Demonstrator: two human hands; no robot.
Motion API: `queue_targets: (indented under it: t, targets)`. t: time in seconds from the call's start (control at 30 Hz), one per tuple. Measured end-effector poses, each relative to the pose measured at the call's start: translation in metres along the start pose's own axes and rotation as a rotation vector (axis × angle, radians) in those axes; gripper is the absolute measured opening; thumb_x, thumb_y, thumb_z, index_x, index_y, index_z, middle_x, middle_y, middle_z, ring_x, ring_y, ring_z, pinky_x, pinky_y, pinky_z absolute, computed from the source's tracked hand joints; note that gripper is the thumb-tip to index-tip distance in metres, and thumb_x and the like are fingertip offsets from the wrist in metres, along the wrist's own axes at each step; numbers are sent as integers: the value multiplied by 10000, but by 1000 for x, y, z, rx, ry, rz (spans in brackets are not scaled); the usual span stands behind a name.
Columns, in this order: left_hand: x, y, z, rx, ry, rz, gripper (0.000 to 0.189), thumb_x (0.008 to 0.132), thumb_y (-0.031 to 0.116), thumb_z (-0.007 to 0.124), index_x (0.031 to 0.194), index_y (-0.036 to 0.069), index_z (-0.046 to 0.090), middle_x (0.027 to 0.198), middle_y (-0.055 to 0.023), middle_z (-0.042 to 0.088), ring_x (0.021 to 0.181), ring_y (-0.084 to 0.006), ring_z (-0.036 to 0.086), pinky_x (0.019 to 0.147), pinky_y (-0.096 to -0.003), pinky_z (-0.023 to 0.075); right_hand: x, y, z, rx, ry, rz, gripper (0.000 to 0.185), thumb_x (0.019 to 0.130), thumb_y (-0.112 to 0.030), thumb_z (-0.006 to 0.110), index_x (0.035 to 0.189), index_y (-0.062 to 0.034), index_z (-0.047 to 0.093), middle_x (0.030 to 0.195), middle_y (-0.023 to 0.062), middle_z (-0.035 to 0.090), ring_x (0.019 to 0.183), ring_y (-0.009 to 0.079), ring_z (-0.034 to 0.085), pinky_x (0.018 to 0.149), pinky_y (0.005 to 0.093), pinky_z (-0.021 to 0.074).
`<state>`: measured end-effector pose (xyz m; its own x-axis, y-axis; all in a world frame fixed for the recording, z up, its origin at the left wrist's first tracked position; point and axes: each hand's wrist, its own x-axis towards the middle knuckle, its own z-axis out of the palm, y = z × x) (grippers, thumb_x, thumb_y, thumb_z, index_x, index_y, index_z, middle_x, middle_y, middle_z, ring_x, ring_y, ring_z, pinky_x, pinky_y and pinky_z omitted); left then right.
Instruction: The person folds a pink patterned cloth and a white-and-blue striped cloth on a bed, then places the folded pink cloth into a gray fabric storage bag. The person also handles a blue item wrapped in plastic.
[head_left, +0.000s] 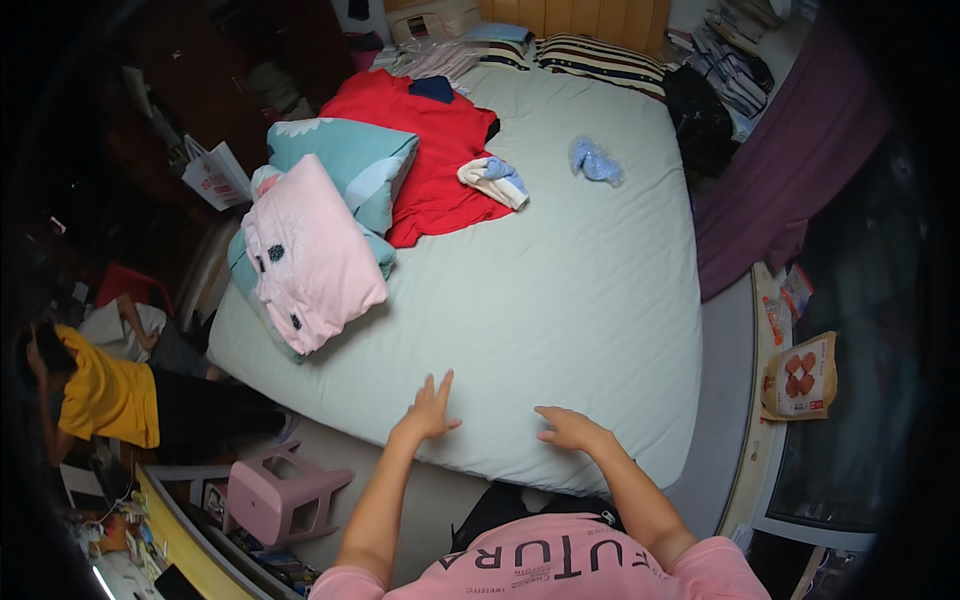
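Observation:
My left hand (431, 411) and my right hand (566, 429) are held apart over the near edge of a bed with a pale green sheet (517, 322). Both have their fingers spread and hold nothing. Nearest to my left hand lies a folded pink cloth (322, 255) with dark patches, on top of teal bedding (352, 154) at the bed's left. Behind it spreads a red cloth (442, 150), with a white and blue cloth (495, 180) on its edge. A clear bag with something light blue (595, 161) lies farther back on the right.
Striped pillows (600, 64) lie by the wooden headboard. A pink plastic stool (274, 495) stands at the lower left, near a person in a yellow top (112, 386). A purple curtain (795, 165) hangs at the right, above a food package (801, 377) on the ledge.

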<state>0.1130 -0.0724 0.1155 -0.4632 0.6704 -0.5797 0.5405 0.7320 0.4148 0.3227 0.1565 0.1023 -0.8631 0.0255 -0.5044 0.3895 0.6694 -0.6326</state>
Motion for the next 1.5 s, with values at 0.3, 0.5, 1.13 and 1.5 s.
queue_targets:
  t: [0.3,0.5,1.13,1.5]
  targets:
    - [198,-48,-57,-226,-29,-417,1448,539,468,849,1384,211,-298,1404,-287,-319,1339,-477,-182,1064,-608,101,87,2,-128,2,94,336,735,797,-410,647,1233,134,414,1304,312,406,1201,400,433,1005,384,369]
    - [275,14,-73,-479,9,-815,1574,424,617,841,1353,168,-347,1334,-392,-325,1236,-568,-294,962,-723,20,224,40,-192,-84,474,213,730,764,-341,697,1255,100,387,1252,272,454,1126,390,480,969,406,400]
    - [329,57,-96,-504,94,-1161,1501,494,528,849,1383,145,-298,1392,-326,-302,1325,-455,-253,962,-728,-17,305,17,-180,1104,597,-21,270,822,-147,598,1033,21,619,863,80,644,781,128,577,726,270,464]
    - [332,20,-59,-75,3,-230,1174,711,474,681,1435,86,-157,1435,-206,-321,1305,-450,-300,865,-779,-90,318,152,-312,46,1088,222,623,736,-153,679,1280,9,423,1187,205,514,1035,350,517,897,400,433]
